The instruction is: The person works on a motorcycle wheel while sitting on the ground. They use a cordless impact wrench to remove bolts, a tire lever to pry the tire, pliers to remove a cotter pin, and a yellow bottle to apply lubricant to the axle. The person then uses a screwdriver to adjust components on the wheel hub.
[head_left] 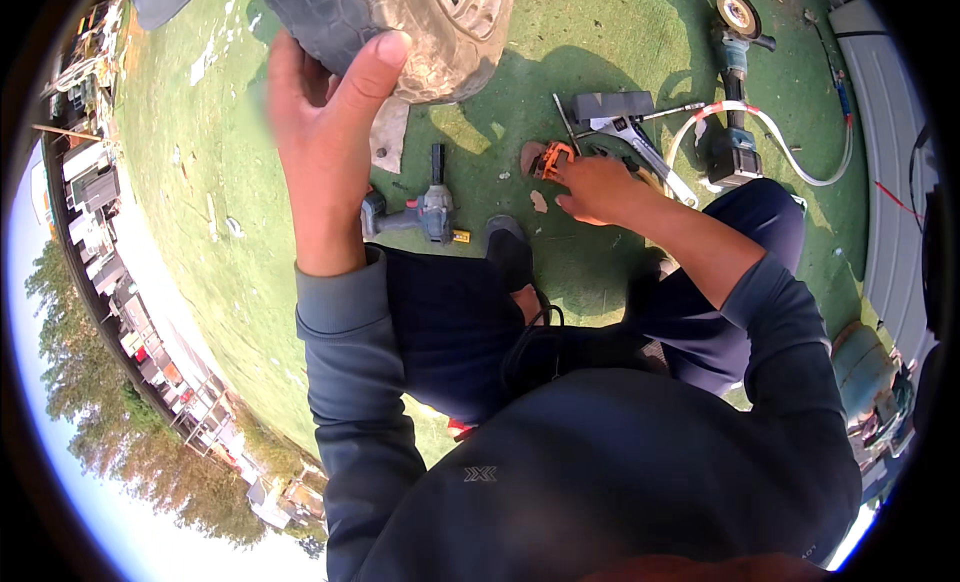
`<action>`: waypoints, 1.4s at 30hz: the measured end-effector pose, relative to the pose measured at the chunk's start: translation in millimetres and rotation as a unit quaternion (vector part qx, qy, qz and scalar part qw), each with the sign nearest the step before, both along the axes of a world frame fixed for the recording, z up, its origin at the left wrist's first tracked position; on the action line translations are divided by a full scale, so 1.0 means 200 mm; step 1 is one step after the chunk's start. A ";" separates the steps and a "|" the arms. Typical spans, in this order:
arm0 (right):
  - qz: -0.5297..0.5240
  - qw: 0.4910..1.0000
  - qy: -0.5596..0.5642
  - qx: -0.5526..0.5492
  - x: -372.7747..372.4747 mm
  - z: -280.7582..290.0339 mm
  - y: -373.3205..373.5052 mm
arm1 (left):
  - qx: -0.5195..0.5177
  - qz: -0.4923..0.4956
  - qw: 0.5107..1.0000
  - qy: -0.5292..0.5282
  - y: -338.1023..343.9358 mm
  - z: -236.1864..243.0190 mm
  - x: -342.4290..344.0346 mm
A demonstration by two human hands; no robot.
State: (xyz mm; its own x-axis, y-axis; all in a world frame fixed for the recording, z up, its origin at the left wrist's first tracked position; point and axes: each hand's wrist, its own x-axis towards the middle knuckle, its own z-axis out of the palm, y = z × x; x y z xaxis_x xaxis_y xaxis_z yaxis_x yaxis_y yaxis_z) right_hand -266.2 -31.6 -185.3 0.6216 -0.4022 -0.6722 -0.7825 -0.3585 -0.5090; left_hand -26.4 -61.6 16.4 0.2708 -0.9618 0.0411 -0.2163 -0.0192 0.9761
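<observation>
Left hand on a dusty wheel, right hand down at an orange tool

The left hand [325, 132] grasps the lower left edge of a wheel [440, 47] at the top of the view, which cuts off its upper part. The thumb lies over the tyre's chunky tread, spread well away from the fingers, which are partly hidden along the tyre's left side. The tread is dark grey at the left and coated tan at the right, where part of a spoked rim shows.

The right hand [600, 190] is lower, over the green ground [560, 67], its fingers touching an orange and black tool [551, 162]. The fingertips are too small to make out, so I cannot tell whether they close around it.

Near the right hand, a silver adjustable wrench [655, 162] lies slantwise beside a dark rectangular block [612, 105]. Farther right, an angle grinder [735, 67] rests with its disc toward the top, and a pale hose [795, 167] with red parts curves past its handle. Between the two hands, a grey-blue power drill [434, 214] lies near the person's dark shoe [510, 254]. A tan scrap [388, 140] sits just below the tyre, and a grey panel [890, 132] stretches down the right side.
</observation>
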 end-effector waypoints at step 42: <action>0.306 0.865 -0.379 0.118 1.04 0.39 0.95 | 0.427 0.393 0.813 0.041 2.49 -0.51 0.19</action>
State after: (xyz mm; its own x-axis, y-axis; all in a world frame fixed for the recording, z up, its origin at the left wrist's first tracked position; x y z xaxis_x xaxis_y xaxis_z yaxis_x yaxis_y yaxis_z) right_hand -58.0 159.3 -107.1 0.9682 0.2502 0.0041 0.1082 -0.4040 -0.9084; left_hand 11.5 436.7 -84.6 0.7838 -0.1576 -0.6006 0.2560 -0.7992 0.5438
